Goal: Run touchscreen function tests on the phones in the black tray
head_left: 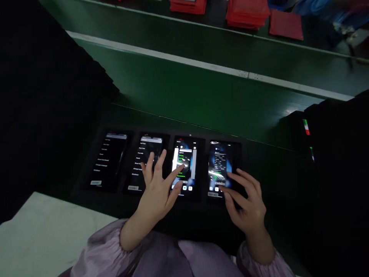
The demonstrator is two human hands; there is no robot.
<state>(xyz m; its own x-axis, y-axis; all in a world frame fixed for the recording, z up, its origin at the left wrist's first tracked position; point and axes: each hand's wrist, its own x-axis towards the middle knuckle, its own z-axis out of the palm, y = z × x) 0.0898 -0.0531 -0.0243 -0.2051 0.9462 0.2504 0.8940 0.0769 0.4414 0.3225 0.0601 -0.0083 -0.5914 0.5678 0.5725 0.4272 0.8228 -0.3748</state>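
Several smartphones lie face up in a row on a dark mat, screens lit. My left hand (157, 184) is spread over the middle of the row, index finger at the screen of the third phone (188, 154), which shows a small app window with green lines. Its other fingers hang over the second phone (150, 144), which shows a white text menu. A similar menu is on the leftmost phone (111, 161). My right hand (248, 204) has its fingers apart at the lower right of the rightmost phone (217, 157), fingertips at the screen. Neither hand grips anything.
A green panel with a pale metal strip (158, 55) rises behind the phones. Beyond it lie stacks of red pouches (248, 13) and a single red pouch (286, 25). Dark curtains flank both sides. A white sheet (52, 234) lies at the lower left.
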